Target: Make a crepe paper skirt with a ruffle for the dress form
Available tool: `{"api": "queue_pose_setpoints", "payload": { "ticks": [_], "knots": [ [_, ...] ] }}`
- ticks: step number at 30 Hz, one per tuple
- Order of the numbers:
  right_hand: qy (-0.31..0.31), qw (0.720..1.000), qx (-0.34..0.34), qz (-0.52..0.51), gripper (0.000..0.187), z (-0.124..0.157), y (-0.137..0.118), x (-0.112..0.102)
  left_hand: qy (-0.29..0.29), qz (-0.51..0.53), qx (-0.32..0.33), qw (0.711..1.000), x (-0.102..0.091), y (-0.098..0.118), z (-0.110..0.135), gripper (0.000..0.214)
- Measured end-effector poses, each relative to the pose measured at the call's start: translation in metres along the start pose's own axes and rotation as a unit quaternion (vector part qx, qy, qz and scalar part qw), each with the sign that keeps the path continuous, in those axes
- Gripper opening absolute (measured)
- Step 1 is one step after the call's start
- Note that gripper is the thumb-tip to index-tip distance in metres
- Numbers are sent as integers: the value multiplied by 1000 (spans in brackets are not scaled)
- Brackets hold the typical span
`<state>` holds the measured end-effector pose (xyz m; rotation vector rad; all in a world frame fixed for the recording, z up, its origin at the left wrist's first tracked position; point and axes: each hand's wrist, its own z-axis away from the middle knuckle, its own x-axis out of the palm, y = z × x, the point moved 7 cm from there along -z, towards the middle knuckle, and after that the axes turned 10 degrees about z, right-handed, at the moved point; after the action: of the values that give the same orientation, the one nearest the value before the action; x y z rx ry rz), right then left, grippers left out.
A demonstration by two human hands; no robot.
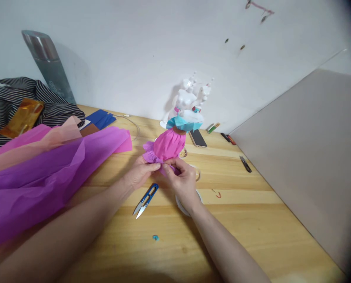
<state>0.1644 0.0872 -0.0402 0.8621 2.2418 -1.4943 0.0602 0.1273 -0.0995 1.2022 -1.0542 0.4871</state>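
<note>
A crepe-paper figure (169, 144) lies tilted between my hands, with a gathered pink body, a brown band and a blue ruffle (183, 123). Purple crepe-paper trim (151, 153) runs along its lower edge. My left hand (143, 173) grips this trim from the left, thumb on top. From the right, my right hand (183, 179) pinches the same trim close to the left thumb; its fingertips are partly hidden. Blue thread snips (147, 199) lie on the wooden table below the hands. A roll of tape (180, 204) is partly covered by my right wrist.
Purple crepe paper (60, 169) and pink sheets spread across the left. Behind them stand a bottle (47, 59) and striped cloth (56, 100). A white ornament (187, 96) is by the wall. A phone (198, 138) and a utility knife (245, 164) lie to the right.
</note>
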Motion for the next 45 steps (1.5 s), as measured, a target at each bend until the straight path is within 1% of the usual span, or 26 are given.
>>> {"api": "queue_pose_setpoints", "payload": {
  "ticks": [5, 12, 16, 18, 20, 22, 24, 30, 34, 37, 40, 45],
  "knots": [
    [-10, 1000, -6, 2, 10, 0, -2, 1, 22, -8, 4, 1000, -2, -1, -1, 40],
    [-2, 999, 33, -29, 12, -2, 6, 3, 36, -6, 8, 999, -8, -2, -3, 27],
    [-4, 998, 52, -46, 13, -2, 7, 4, 28, -6, 2, 1000, -5, 0, -1, 22],
    [-4, 997, 58, -55, 13, -2, 7, 4, 18, -9, -5, 1000, -2, 0, 0, 26],
    [-5, 996, 65, -62, 13, -3, 6, 3, 10, -13, -12, 1000, 1, 0, 1, 34],
    [-7, 995, 71, -65, 13, -3, 7, 3, 8, -14, -16, 1000, 1, -2, 1, 41],
    [-7, 995, 73, -67, 13, -3, 7, 3, 9, -15, -19, 1000, 0, -3, 0, 42],
    [2, 997, 63, -46, 14, -3, 4, 1, 12, -14, -21, 1000, -5, -7, -3, 38],
    [-1, 997, 64, -42, 14, -3, 3, 1, 8, -8, -26, 1000, -1, -3, -1, 37],
    [1, 998, 57, -25, 14, -2, 4, 1, 1, -4, -32, 999, 2, 0, 1, 32],
    [6, 999, 49, -16, 13, -1, 5, 2, 10, 1, -21, 1000, 0, 2, 1, 26],
    [1, 999, 52, 9, 13, 1, 1, 6, 28, 4, 5, 1000, -4, 2, -1, 28]
  ]
}}
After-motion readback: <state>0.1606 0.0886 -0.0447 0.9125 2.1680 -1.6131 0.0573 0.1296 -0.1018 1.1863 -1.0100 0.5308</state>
